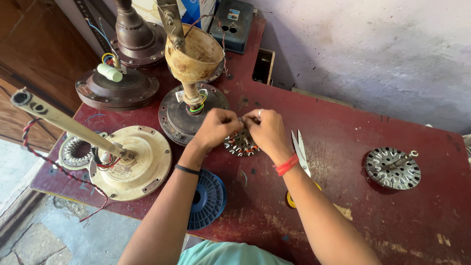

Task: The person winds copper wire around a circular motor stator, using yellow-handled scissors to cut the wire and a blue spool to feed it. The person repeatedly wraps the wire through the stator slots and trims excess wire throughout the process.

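My left hand (216, 128) and my right hand (267, 131) meet above a round fan stator (240, 145) with copper windings, lying on the dark red table (373, 216). Both hands pinch at something small at the stator's upper edge; what they grip is too fine to make out. A black band circles my left wrist, a red thread my right. A ring shows on one right finger.
White-handled snips (300, 151) lie just right of my right wrist, above a yellow tape roll (290, 200). A blue wire spool (208, 198) sits under my left forearm. Several fan motor housings (130, 162) crowd the left; a metal rotor (392, 168) rests at right.
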